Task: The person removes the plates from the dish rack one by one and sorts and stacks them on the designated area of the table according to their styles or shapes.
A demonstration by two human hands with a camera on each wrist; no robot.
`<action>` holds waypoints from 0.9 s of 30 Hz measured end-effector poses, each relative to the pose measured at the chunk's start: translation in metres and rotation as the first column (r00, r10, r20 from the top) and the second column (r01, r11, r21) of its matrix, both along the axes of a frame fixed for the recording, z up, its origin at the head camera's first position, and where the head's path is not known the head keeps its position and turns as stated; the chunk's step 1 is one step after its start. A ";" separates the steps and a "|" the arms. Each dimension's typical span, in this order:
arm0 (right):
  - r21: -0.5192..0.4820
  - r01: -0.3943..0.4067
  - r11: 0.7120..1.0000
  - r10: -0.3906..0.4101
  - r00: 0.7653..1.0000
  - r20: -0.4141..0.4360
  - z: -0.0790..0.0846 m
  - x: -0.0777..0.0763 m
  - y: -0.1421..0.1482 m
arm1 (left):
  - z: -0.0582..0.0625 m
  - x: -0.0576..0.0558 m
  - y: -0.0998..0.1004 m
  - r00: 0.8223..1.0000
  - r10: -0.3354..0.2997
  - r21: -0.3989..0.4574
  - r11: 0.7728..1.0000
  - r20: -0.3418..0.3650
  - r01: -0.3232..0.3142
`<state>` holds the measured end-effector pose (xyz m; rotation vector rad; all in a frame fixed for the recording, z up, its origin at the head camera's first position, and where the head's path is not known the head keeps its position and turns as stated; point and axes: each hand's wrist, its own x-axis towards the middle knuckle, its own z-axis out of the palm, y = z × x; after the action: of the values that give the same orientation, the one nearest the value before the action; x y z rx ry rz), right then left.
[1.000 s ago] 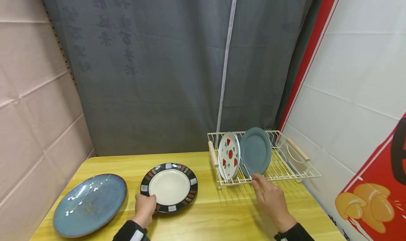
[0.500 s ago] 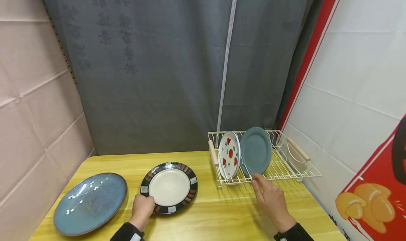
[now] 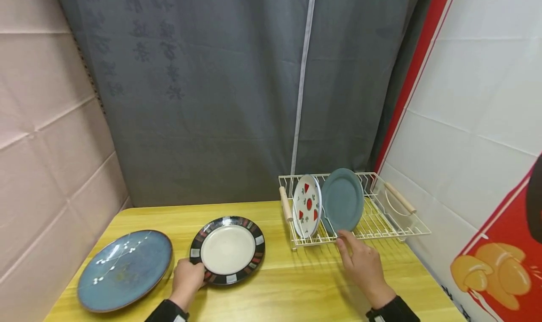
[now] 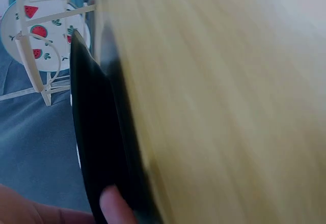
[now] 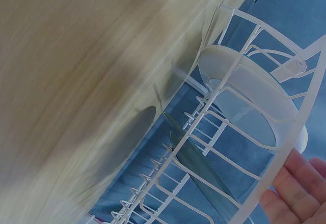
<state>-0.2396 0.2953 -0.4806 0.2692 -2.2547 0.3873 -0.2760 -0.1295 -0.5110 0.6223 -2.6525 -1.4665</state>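
Note:
In the head view, my left hand (image 3: 186, 280) grips the near-left rim of a round plate (image 3: 227, 250) with a cream middle and a dark, patterned border. From low down, the left wrist view shows the plate's dark underside (image 4: 99, 127) raised off the table, a fingertip (image 4: 116, 206) against it. My right hand (image 3: 363, 270) is at the front rail of a white wire dish rack (image 3: 377, 237); its loosely bent fingers (image 5: 298, 193) touch the rail in the right wrist view. Two plates stand upright in the rack: a white watermelon-print plate (image 3: 306, 207) and a blue-grey plate (image 3: 342, 200).
A large blue plate (image 3: 124, 271) with a white blossom branch lies at the table's left. Wooden handles (image 3: 400, 197) sit on the rack's sides. A grey curtain (image 3: 203, 100) hangs behind the wooden table (image 3: 292, 293), with walls left and right.
My left hand has shifted slightly left at the plate's rim. My right hand stays at the rack, and the plates hold nearly the same places; the head view has moved a little.

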 end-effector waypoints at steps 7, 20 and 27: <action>0.003 0.007 1.000 -0.007 1.000 0.001 0.000 0.000 0.001 | 0.015 0.004 0.003 0.993 0.093 -0.084 0.992 -0.077 -0.099; 0.000 -0.003 1.000 0.003 1.000 -0.012 -0.004 -0.003 0.001 | 0.049 0.021 0.078 0.857 -0.148 -0.216 0.975 -0.494 0.044; -0.001 -0.001 1.000 0.001 1.000 -0.023 -0.005 -0.003 0.001 | 0.050 0.022 0.120 0.755 -0.285 -0.270 0.951 -0.591 0.148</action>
<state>-0.2424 0.2967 -0.4855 0.2728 -2.2321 0.3845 -0.2536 -0.0093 -0.4615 -0.1928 -2.3232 -1.1351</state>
